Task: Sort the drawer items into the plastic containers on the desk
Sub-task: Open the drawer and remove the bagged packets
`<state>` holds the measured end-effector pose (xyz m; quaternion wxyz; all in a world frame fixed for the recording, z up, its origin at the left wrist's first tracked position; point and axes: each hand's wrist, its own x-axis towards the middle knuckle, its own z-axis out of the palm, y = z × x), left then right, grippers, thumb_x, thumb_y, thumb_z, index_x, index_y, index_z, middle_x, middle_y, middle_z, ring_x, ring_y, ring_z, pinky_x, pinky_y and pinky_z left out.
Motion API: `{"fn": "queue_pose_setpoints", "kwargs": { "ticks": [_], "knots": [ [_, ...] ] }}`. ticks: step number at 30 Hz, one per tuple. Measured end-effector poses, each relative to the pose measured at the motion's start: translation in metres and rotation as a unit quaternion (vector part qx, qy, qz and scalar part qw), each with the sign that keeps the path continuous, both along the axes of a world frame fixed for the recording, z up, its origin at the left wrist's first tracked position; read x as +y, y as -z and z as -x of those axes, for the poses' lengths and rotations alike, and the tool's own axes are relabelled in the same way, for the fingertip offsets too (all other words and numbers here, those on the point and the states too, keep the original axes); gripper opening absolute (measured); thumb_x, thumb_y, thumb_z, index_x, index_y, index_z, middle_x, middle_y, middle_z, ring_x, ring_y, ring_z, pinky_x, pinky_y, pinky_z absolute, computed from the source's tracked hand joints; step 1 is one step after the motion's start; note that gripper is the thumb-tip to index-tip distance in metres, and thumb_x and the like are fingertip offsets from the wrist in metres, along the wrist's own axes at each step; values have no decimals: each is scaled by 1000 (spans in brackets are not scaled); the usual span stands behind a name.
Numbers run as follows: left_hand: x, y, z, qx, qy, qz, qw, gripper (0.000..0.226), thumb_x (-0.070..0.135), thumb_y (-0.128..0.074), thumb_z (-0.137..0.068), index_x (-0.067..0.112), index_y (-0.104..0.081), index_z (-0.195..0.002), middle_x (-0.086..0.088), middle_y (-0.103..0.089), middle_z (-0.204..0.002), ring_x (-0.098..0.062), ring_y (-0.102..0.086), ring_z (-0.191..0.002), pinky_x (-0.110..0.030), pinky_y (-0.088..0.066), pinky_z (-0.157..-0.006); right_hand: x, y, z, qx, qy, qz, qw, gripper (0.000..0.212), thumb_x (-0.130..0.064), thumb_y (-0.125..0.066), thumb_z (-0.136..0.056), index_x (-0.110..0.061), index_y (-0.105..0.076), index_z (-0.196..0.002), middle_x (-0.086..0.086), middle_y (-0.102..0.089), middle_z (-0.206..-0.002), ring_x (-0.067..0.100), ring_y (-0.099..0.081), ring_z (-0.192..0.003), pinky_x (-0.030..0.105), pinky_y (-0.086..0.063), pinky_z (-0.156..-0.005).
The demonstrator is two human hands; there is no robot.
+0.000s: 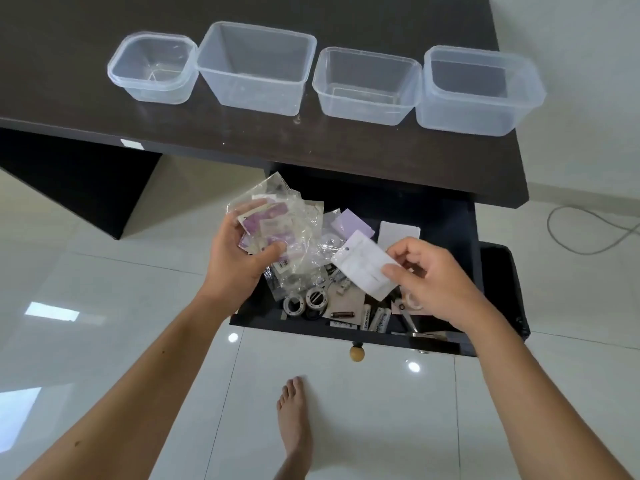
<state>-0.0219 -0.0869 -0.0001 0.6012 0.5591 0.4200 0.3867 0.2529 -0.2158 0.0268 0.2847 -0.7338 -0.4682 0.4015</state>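
Over the open drawer (pixel 460 237), my left hand (pixel 239 251) grips a sheaf of plastic packets (pixel 277 223) and my right hand (pixel 433 275) pinches a white card (pixel 363 268), so I should lift both clear without spilling before reaching the empty containers (pixel 367 86) on the desk (pixel 69 81).

A dark wood-grain desk (pixel 346 147) stood on a glossy white tiled floor (pixel 104 278), whose surface mirrored bright window patches at the left and small round ceiling lights near the middle. A pale wall (pixel 571 81) rose behind the desk at the right, and a grey cable (pixel 585 233) looped across the tiles below it.
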Motion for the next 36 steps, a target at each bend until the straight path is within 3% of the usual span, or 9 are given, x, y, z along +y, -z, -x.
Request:
{"fn": "queue_pose_setpoints", "kwargs": {
  "ticks": [7,12,16,19,22,28,30,33,36],
  "knots": [
    [-24,-9,-70,19,75,21,997,59,-8,-76,-90,19,-56,-139,6,-70,-134,-25,-75,-113,-45,-67,-79,-34,-31,-45,117,125,-98,980,7,-9,-69,-101,-12,-70,-107,-2,-79,-97,-1,-71,-81,13,-52,-70],
    [-52,-15,-145,-23,155,111,981,57,-2,-81,-88,17,-60,-138,-8,-71,-131,-29,-75,-114,-37,-66,-78,-55,-17,-70,59,191,-70,977,17,-22,-82,-91,-22,-74,-106,-2,-75,-96,13,-70,-82,24,-59,-73],
    [-60,-19,-198,-24,229,112,967,56,3,-81,-89,18,-60,-138,-9,-72,-130,-27,-73,-118,-45,-65,-86,-72,-7,-96,78,239,-62,966,36,-26,-76,-96,-29,-68,-130,-8,-74,-112,17,-72,-99,30,-60,-92],
    [-64,-25,-236,-23,275,99,956,51,2,-79,-91,21,-60,-135,-6,-73,-128,-23,-74,-115,-40,-65,-84,-85,-6,-122,153,275,-60,947,28,-16,-70,-100,-24,-72,-127,-6,-79,-116,18,-74,-107,40,-60,-99],
    [-72,-25,-277,-34,297,92,950,47,-5,-74,-93,23,-63,-129,-8,-71,-127,-22,-74,-109,-29,-64,-77,-96,-9,-150,256,337,-63,904,25,-8,-69,-100,-15,-71,-124,6,-81,-108,30,-77,-94,48,-63,-87],
    [-85,0,-353,19,328,58,943,67,7,-80,-91,27,-45,-144,8,-64,-130,-20,-67,-121,-44,-65,-86,-114,1,-203,300,407,-94,857,35,-3,-76,-94,-7,-67,-127,7,-79,-91,20,-73,-63,41,-65,-66],
    [-89,10,-375,35,340,63,938,74,17,-82,-90,29,-37,-147,7,-62,-135,-17,-64,-127,-41,-63,-92,-120,12,-222,301,420,-99,850,31,0,-76,-93,-7,-69,-123,2,-79,-86,19,-74,-62,36,-64,-58],
    [-100,23,-404,73,342,105,931,60,27,-75,-98,24,-40,-147,33,-63,-123,7,-62,-119,-17,-57,-90,-127,33,-247,287,431,-95,850,28,3,-76,-93,-5,-72,-119,-2,-79,-85,20,-75,-73,37,-65,-60],
    [-111,46,-433,98,329,168,924,53,31,-75,-96,25,-48,-142,18,-65,-131,-7,-62,-126,-27,-54,-97,-132,55,-272,255,450,-72,853,28,3,-78,-92,-6,-72,-117,-6,-77,-84,22,-74,-70,37,-65,-60]
  ]
}}
